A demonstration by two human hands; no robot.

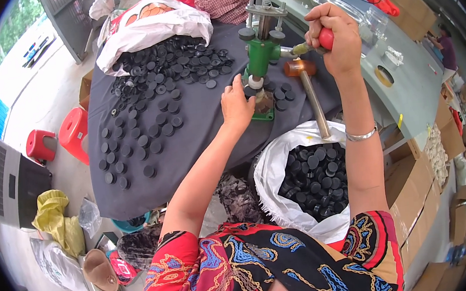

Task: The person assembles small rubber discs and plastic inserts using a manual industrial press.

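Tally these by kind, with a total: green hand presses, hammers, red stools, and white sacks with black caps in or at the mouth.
Green hand press: 1
Hammer: 1
Red stools: 2
White sacks with black caps: 2
Total: 6

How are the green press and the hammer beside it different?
The green press stands upright; the hammer lies down. The press has a green body, while the hammer has an orange-brown head. The right hand grips the press's lever; the hammer is untouched. Both sit toward the right side of the grey cloth.
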